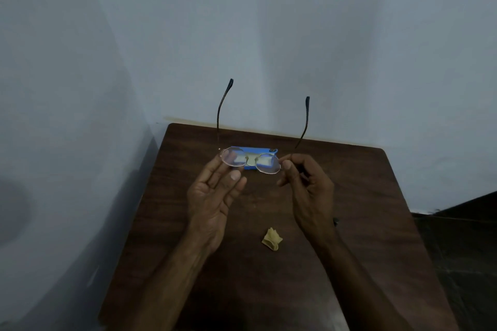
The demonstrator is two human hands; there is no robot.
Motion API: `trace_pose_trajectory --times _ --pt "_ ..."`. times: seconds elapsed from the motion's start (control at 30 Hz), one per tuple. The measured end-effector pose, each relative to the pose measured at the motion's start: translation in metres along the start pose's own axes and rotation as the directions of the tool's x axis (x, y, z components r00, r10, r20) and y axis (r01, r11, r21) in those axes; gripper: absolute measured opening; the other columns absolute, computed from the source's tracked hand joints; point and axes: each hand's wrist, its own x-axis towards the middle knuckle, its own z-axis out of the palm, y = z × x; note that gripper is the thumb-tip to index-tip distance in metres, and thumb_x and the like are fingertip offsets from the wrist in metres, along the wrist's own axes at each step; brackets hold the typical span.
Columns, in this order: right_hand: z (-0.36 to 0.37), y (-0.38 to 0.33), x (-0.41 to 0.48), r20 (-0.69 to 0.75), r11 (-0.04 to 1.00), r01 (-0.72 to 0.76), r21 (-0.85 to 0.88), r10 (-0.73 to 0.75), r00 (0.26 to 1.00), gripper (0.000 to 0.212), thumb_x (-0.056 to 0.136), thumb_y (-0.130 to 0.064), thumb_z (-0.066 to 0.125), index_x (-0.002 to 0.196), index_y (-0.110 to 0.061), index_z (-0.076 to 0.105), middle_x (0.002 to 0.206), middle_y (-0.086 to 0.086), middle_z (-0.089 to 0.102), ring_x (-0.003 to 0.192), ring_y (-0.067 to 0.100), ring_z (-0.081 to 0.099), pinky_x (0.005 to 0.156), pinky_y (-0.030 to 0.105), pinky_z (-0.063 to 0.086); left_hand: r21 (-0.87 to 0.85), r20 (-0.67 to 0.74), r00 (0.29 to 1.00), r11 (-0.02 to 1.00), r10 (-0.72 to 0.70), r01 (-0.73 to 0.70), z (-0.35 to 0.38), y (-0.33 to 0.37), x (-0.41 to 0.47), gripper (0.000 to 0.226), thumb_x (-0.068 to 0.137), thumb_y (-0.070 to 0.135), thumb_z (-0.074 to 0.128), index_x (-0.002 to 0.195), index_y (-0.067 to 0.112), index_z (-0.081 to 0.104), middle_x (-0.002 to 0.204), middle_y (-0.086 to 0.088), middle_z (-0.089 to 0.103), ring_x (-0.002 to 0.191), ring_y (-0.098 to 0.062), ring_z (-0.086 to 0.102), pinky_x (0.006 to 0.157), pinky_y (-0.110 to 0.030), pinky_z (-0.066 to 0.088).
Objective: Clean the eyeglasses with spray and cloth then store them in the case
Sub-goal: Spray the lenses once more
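I hold thin-rimmed eyeglasses (250, 161) up over the table, lenses toward me and both dark temple arms unfolded, pointing up and away. My left hand (215, 193) touches the left lens rim with its fingertips, palm turned up. My right hand (304, 183) pinches the right hinge between thumb and forefinger. Behind the lenses a blue case (250, 150) lies on the table near its far edge, partly hidden by the glasses. A crumpled yellow cloth (272, 239) lies on the table between my forearms. No spray bottle shows.
The dark wooden table (363, 196) stands in a corner against pale blue walls (269, 35). A small dark object (335, 221) peeks out beside my right wrist. Dark floor (462, 236) shows at the right.
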Motion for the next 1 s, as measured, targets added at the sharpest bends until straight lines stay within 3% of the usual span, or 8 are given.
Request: trace_pose_trajectory --times 0.27,0.57,0.7,0.83,0.9,1.0 --pt "-0.006 0.003 0.006 0.009 0.998 0.059 -0.035 -0.059 0.998 0.008 0.102 -0.007 0.063 0.102 -0.002 0.069 0.091 0.007 0.070 0.064 0.020 0.067 0.063 0.024 0.053 0.098 -0.028 0.997 0.992 -0.078 0.080 0.018 -0.020 -0.005 0.029 0.081 0.017 0.080 0.110 0.019 0.083 0.117 -0.014 0.080 0.106 -0.026 0.079 0.079 -0.027 0.065" --pt "-0.018 0.015 0.002 0.077 0.992 0.082 -0.100 -0.074 0.994 0.008 0.102 -0.004 0.061 0.104 -0.002 0.068 0.099 0.005 0.069 0.069 0.019 0.067 0.064 0.019 0.053 0.066 -0.125 0.984 0.988 -0.127 0.136 0.029 -0.028 0.004 0.013 0.087 0.019 0.081 0.098 0.011 0.082 0.097 -0.013 0.082 0.084 -0.018 0.080 0.069 -0.026 0.064" --pt "-0.022 0.027 -0.003 0.065 0.994 0.059 -0.090 -0.053 0.996 0.012 0.104 -0.010 0.061 0.112 -0.008 0.070 0.105 -0.001 0.071 0.069 0.017 0.067 0.062 0.026 0.056 0.102 -0.159 0.979 0.984 -0.126 0.143 0.028 -0.034 0.003 0.016 0.090 0.014 0.079 0.103 0.004 0.080 0.094 -0.014 0.082 0.082 -0.017 0.080 0.070 -0.024 0.064" --pt "-0.040 0.056 -0.009 0.025 0.981 0.059 -0.186 -0.055 0.998 0.024 0.106 -0.023 0.060 0.129 -0.026 0.065 0.114 -0.015 0.067 0.092 0.014 0.069 0.075 0.025 0.056 0.097 -0.181 0.976 0.986 -0.117 0.136 0.028 -0.038 0.002 0.010 0.091 0.012 0.078 0.097 0.004 0.079 0.088 -0.012 0.081 0.080 -0.015 0.079 0.071 -0.025 0.064" --pt "-0.058 0.082 -0.015 -0.073 0.951 0.008 -0.308 -0.032 0.997 0.031 0.101 -0.025 0.063 0.133 -0.024 0.062 0.117 -0.009 0.065 0.104 0.015 0.065 0.084 0.035 0.057 0.090 -0.181 0.975 0.985 -0.126 0.144 0.026 -0.039 0.001 0.006 0.093 0.011 0.076 0.096 0.006 0.079 0.088 -0.011 0.081 0.081 -0.015 0.079 0.072 -0.025 0.065" --pt "-0.085 0.129 -0.038 -0.159 0.885 -0.163 -0.437 0.102 0.982 0.051 0.092 -0.022 0.069 0.141 -0.011 0.056 0.138 0.007 0.057 0.128 0.026 0.053 0.104 0.050 0.049 0.085 -0.182 0.973 0.984 -0.138 0.156 0.024 -0.039 -0.002 0.005 0.095 0.009 0.074 0.097 0.007 0.078 0.088 -0.009 0.081 0.082 -0.014 0.079 0.073 -0.024 0.065"
